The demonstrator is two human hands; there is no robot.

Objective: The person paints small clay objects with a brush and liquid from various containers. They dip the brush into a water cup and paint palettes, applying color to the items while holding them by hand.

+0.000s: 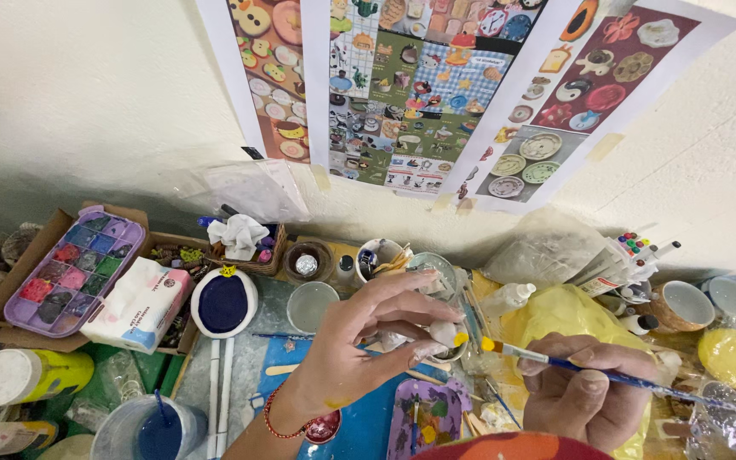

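Head view: the left hand [359, 341] pinches a small white figurine [443, 331] in its fingertip grip above the cluttered surface [368, 426]. The right hand [585, 388] clenches a paintbrush [606, 375], its yellow tip touching the figurine.

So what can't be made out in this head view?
- Small white piece in the left hand: the fingers cover most of it, so its shape is unclear.
- Paintbrush in the right hand: the handle's end blurs out near the right edge.
- Reddish round thing: cut off by the bottom edge.
- Wall posters: tops cut off, pictures too small to tell.
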